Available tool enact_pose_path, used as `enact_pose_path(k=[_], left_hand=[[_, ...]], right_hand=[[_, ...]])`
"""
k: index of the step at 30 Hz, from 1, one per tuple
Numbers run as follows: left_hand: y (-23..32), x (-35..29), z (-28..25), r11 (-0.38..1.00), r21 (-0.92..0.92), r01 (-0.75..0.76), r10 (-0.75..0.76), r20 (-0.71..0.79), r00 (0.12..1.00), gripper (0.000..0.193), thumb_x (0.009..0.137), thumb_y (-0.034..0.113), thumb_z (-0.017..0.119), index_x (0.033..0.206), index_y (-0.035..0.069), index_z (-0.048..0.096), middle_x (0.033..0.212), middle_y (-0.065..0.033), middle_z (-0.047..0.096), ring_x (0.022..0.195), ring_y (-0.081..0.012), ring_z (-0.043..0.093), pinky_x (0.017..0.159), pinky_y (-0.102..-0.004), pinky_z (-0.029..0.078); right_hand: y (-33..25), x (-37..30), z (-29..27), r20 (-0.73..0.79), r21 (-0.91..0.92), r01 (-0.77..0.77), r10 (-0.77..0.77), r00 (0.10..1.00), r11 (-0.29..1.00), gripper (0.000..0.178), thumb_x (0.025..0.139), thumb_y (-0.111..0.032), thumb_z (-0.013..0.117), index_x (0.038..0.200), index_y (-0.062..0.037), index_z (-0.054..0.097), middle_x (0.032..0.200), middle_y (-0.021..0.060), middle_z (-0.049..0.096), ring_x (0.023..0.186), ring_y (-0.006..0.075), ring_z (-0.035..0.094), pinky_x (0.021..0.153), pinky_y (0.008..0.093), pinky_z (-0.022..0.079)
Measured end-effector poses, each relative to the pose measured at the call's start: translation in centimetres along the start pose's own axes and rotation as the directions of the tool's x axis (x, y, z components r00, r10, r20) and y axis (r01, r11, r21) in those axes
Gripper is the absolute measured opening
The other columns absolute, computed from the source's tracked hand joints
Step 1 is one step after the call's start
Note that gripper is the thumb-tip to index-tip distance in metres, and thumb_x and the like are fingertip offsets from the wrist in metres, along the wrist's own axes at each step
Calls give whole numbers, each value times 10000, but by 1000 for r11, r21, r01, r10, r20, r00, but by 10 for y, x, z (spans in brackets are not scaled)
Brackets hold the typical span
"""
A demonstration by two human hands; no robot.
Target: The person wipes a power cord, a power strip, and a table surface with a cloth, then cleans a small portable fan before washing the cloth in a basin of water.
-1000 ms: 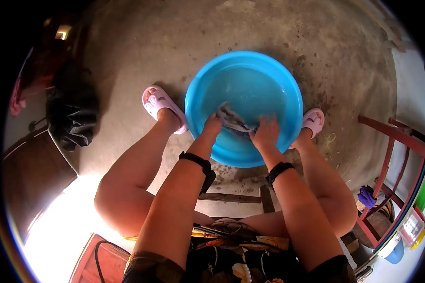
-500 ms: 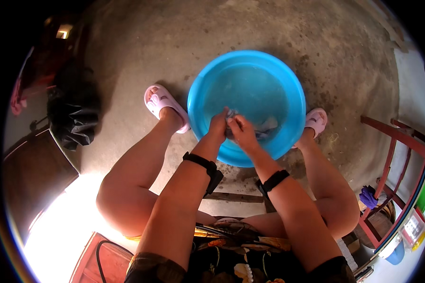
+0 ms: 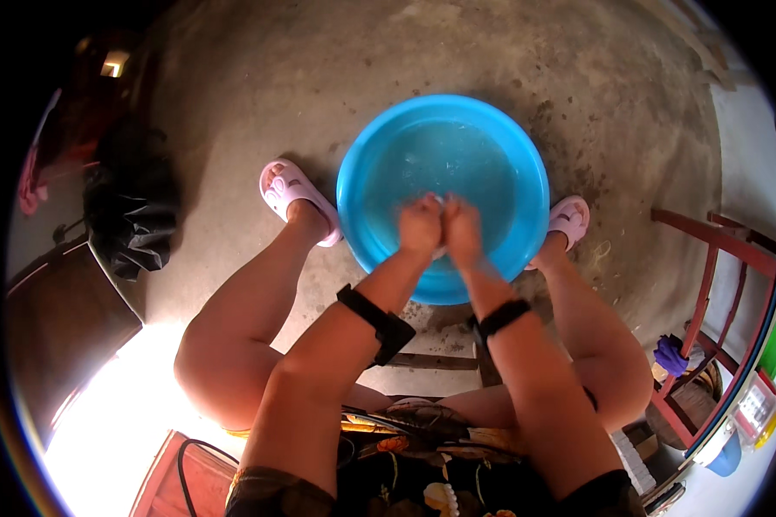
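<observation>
My left hand point(image 3: 419, 226) and my right hand point(image 3: 462, 231) are pressed together over the near half of a round blue basin point(image 3: 350, 164). Both are closed, their fingers smeared by motion. Between them is a grey wet cloth, mostly hidden; only slivers of it show at the knuckles and below the palms. Cloudy water point(image 3: 457, 159) with a few bubbles fills the basin's bottom. Each wrist carries a black strap, the left one point(image 3: 379, 323) with a boxy piece on it.
The basin stands on a concrete floor point(image 3: 259, 77) with damp spots, between my feet in pink slippers point(image 3: 295, 191). On the left lies a black bag-like heap point(image 3: 129, 215). A red wooden frame point(image 3: 707, 233) stands at the right, a purple cloth point(image 3: 671, 353) beside it.
Both hands have come side by side, the right turning in against the left. The grey cloth that lay spread to the right of the hands is now mostly hidden.
</observation>
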State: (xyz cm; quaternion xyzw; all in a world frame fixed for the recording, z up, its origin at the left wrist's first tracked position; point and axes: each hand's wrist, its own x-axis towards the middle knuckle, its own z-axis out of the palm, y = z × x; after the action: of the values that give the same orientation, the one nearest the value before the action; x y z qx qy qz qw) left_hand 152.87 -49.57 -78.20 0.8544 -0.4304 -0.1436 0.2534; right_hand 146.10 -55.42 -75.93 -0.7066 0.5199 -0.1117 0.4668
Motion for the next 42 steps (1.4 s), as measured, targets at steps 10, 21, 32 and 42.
enact_pose_path(k=[10,21,32,42], left_hand=[[2,25,-30,496,-592,635,-545,357,759,381,852,377,461,778,18,567,689,-72,532,636,-147,489,573,-325,401],[-43,24,-52,92,-772,629,-511,506,695,368,842,377,493,842,23,593,794,-62,573,720,-147,527,632,-281,425],[-44,18,-22,213,-651,729,-380,632,676,270,844,307,507,872,44,561,734,-19,537,699,-132,507,641,-279,419],[4,13,-24,574,-475,666,-456,490,743,433,869,374,427,982,-23,556,882,-122,571,793,-224,525,686,-326,427]], right_hand=[[-5,-8,4,146,382,-220,177,973,898,294,850,-306,451,982,-54,523,833,103,591,735,268,569,655,374,437],[21,17,-38,544,680,-556,179,820,478,448,821,-322,563,1186,-115,407,1117,47,493,939,171,540,749,322,446],[-37,-19,-7,324,359,-239,120,938,902,363,802,-381,563,961,-56,542,775,69,589,701,188,572,623,270,453],[-18,-16,24,-40,285,-204,224,974,937,467,860,-357,417,648,37,552,599,203,549,510,283,538,524,414,388]])
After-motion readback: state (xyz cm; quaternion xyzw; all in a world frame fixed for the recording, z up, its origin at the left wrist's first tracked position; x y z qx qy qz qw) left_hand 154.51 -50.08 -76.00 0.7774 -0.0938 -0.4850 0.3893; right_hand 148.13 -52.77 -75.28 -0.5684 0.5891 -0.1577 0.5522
